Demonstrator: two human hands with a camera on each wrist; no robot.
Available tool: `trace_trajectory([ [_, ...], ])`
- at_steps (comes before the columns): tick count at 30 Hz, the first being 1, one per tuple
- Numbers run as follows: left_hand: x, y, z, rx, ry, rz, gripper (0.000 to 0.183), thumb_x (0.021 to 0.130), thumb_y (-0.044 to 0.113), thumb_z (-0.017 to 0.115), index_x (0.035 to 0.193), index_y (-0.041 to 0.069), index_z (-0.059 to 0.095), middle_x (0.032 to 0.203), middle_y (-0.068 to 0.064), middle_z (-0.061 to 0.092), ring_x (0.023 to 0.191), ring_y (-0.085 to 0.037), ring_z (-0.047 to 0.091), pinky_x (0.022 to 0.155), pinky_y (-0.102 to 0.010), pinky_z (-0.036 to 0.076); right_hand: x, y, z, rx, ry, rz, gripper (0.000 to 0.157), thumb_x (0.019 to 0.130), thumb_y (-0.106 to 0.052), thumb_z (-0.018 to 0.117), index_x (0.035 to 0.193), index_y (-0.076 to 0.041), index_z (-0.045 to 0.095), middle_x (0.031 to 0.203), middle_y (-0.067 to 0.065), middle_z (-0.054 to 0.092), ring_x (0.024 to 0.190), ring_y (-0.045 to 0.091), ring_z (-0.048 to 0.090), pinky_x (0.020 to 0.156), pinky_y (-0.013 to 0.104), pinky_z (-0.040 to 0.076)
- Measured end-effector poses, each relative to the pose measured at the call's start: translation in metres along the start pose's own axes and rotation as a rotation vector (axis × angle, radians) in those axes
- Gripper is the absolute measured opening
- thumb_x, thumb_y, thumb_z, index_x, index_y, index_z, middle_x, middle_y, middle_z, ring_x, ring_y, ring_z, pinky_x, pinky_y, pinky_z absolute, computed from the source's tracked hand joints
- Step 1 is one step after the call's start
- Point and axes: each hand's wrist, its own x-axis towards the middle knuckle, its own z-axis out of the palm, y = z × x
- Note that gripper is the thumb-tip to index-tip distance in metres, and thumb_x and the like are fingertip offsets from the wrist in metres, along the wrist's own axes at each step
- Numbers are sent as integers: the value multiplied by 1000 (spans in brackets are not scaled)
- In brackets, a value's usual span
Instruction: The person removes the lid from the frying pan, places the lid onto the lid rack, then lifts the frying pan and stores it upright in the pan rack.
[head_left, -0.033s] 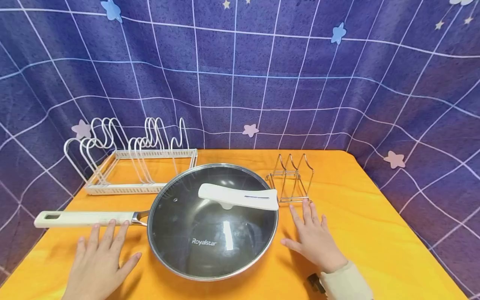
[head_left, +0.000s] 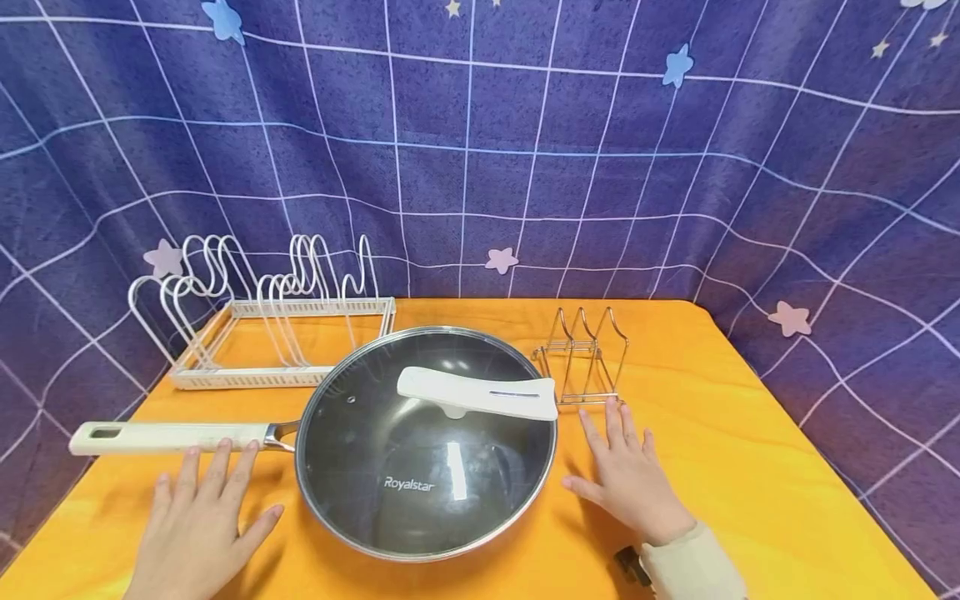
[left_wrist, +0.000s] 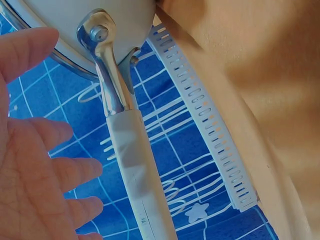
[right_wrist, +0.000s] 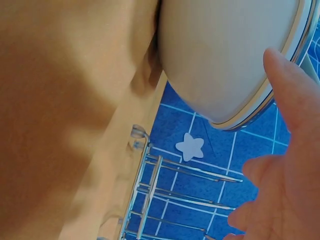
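Observation:
A wok with a cream body [right_wrist: 225, 55] stands mid-table, covered by a dark glass lid [head_left: 360, 492] marked Royalstar. The lid carries a long white handle [head_left: 480, 393] across its top. The wok's cream handle [head_left: 172, 437] points left, joined by a metal bracket [left_wrist: 107, 65]. My left hand [head_left: 197, 517] is spread palm down, its fingertips overlapping the lower edge of that handle in the head view; a gap shows between them in the left wrist view. To the right of the wok, my right hand [head_left: 628, 483] is spread with nothing in it, fingertips just before a small metal rack [head_left: 588, 398].
A white wire rack [head_left: 255, 379] stands at the back left, behind the wok handle. A blue curtain [head_left: 570, 183] with a white grid and stars hangs behind the table. The orange tabletop [head_left: 712, 450] runs on to the right of the small rack.

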Motion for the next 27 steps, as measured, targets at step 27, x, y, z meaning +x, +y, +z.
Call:
trace_trajectory([
  [27, 25, -1, -2, -58, 125, 218, 60, 89, 46, 58, 127, -1, 55, 127, -29, 53, 120, -53, 39, 102, -66, 23, 9, -4, -6, 106, 262, -92, 67, 81, -33, 71, 134, 2, 50, 136, 33, 44, 126, 51, 40, 98, 65, 35],
])
